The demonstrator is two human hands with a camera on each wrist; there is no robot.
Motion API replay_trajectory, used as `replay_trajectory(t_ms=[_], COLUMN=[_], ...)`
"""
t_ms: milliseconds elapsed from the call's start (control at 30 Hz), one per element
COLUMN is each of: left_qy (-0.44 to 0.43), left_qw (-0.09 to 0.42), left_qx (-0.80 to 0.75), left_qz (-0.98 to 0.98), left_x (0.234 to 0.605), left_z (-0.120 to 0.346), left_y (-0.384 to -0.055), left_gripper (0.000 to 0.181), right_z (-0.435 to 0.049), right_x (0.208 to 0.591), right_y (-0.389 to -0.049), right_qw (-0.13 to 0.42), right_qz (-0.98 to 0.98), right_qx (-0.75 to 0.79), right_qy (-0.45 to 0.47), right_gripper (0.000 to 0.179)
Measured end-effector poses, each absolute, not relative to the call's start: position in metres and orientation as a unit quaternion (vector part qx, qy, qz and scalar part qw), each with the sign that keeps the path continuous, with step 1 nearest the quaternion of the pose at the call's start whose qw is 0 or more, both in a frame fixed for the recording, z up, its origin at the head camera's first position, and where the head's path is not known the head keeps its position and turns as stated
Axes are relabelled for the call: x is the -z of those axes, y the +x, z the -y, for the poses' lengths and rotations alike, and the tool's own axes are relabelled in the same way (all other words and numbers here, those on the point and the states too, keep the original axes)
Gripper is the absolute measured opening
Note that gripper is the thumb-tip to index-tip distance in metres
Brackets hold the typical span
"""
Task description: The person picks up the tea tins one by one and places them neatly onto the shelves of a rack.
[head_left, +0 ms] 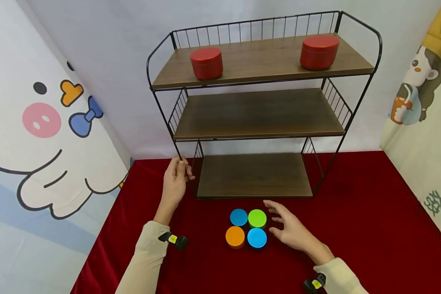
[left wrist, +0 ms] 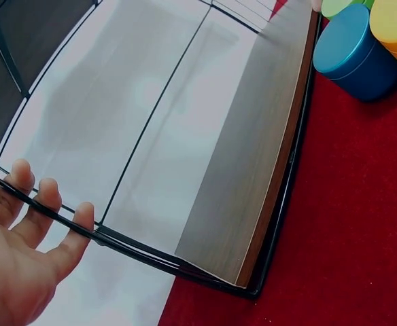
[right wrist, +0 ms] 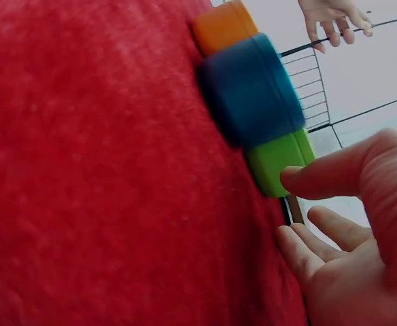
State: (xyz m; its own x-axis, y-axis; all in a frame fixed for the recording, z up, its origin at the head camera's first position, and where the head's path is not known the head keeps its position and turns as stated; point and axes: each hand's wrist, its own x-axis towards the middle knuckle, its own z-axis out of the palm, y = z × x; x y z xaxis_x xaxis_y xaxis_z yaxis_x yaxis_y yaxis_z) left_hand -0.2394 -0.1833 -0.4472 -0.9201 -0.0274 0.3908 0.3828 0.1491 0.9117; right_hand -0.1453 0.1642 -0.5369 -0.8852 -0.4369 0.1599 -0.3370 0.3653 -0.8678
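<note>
My left hand [head_left: 175, 173] holds the front left post of a three-tier shelf rack [head_left: 259, 113]; in the left wrist view its fingers [left wrist: 47, 197] curl round the black metal frame [left wrist: 151, 258]. Beside the round tins, my right hand [head_left: 290, 228] hovers with spread, slightly bent fingers and holds nothing. Nearest to it are a green tin [head_left: 257, 219] and a bright blue tin [head_left: 257, 238]. A darker blue tin [head_left: 239, 217] and an orange tin [head_left: 235, 237] stand left of those, all grouped closely on the red cloth.
Two red tins, one left [head_left: 207, 63] and one right [head_left: 319, 52], stand on the rack's top board. A dark red cloth [head_left: 356, 220] covers the table. Printed cartoon sheets [head_left: 59, 163] flank the table on both sides.
</note>
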Motion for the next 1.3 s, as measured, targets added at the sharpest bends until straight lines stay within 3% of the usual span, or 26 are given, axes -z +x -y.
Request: replay_trajectory(t_ms=[467, 1300], left_qy=[-0.121, -0.121], left_qw=[0.159, 0.158], left_qx=[0.644, 0.638], left_qz=[0.738, 0.744], left_x=[0.447, 0.448], left_z=[0.184, 0.184], left_y=[-0.240, -0.240], left_gripper=[0.020, 0.028], right_z=[-0.150, -0.145], right_x=[0.542, 0.546], right_y=[-0.149, -0.150], right_qw=[0.060, 0.042], right_qz=[-0.845, -0.863], right_qx=[0.478, 0.449], right_qy=[-0.231, -0.227], right_gripper=[0.072, 0.064])
